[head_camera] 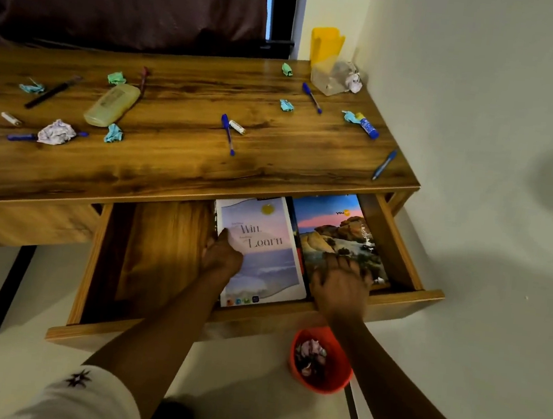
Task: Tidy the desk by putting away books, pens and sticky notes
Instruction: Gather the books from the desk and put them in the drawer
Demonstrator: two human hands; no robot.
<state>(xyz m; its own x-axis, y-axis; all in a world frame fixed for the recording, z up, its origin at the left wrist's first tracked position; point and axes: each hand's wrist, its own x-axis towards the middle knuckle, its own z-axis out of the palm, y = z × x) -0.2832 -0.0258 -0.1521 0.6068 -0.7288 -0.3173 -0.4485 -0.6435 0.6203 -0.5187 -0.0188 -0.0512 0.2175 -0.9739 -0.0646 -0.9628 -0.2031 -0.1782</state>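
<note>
The wooden desk's drawer (406,296) is pulled out. Two books lie side by side in its right half. My left hand (223,258) grips the left edge of the pale "Win Learn" book (270,250), thumb on its cover. My right hand (340,285) rests flat, fingers spread, on the lower part of the landscape-cover book (334,229). Several blue pens lie scattered on the desk top, one in the middle (228,134), one at the back right (312,97), one near the right edge (384,165). Crumpled green sticky notes (114,133) are strewn among them.
A yellow-and-clear organiser (324,61) stands at the desk's back right corner. A glue stick (367,125), a pale pencil case (112,105), batteries and crumpled paper balls (57,132) lie on the desk. An orange bin (321,361) with paper sits on the floor below the drawer.
</note>
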